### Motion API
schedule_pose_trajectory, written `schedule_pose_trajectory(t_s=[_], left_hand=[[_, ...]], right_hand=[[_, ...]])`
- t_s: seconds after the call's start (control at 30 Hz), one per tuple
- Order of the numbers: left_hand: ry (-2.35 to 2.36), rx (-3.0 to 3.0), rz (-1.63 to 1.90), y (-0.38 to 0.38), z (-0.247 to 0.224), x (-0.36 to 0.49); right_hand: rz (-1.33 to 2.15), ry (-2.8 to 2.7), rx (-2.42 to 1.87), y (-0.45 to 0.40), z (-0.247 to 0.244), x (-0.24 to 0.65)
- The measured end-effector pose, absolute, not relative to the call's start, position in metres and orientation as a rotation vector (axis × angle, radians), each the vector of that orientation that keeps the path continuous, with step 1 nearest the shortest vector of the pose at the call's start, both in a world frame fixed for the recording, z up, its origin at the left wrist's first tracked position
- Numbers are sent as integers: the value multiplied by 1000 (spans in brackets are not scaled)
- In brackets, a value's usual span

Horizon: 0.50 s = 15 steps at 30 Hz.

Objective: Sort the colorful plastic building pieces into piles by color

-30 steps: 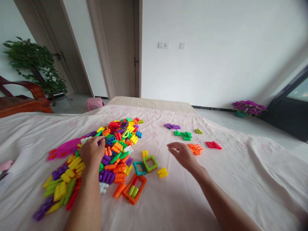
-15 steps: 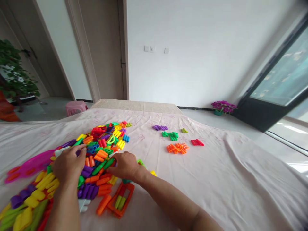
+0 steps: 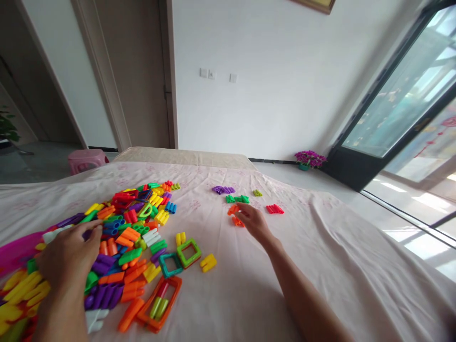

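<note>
My right hand (image 3: 254,222) is closed on an orange plastic building block (image 3: 232,210), gripped at the fingertips. Just under it lies a group of orange blocks (image 3: 238,222), partly covered by my fingers. Green blocks (image 3: 237,199) are right behind this group. Over at the left, my left hand (image 3: 67,254) rests at the edge of a heap of mixed coloured blocks (image 3: 130,235). Its thumb and fingers are curled around a dark purple block (image 3: 86,234), of which only a part shows.
Purple blocks (image 3: 223,190), a yellow-green block (image 3: 257,193) and red blocks (image 3: 275,209) lie apart on the pale cloth (image 3: 302,266). Square green (image 3: 188,252) and teal (image 3: 171,264) frames, an orange frame (image 3: 142,313) and a yellow block (image 3: 208,262) lie beside the heap.
My right hand has gone from the heap across to the orange group, carrying an orange block. My left hand has stayed at the heap. The view has turned to the right.
</note>
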<state>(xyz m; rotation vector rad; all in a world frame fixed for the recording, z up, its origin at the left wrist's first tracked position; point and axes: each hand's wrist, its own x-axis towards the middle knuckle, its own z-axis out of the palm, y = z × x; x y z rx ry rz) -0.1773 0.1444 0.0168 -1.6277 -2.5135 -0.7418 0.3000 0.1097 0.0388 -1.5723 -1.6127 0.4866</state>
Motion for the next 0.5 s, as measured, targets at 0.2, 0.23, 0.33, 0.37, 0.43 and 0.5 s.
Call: schedule_pose_trajectory(t_s=[0.2,0.23,0.33,0.37,0.43,0.5], left_hand=[[-2473,-1623,-782,135,31,-165],[-2457,-1633,-801,134,33,-162],[-2451,-1618,-855,133,35,-159],[-2442,-1615,-871,133,34,-159],[-2413,-1623,-894,134,32,-160],[-2390,-1621,-899,135,31,-162]], right_hand=[[354,-1422,-1730,112,3,403],[334,-1418,-1745,113,-3,412],[291,-1451,-1754,115,-17,425],[279,-1478,-1757,115,-19,426],[236,-1524,-1762,114,-19,424],[157,-1548,-1761,112,-12,415]])
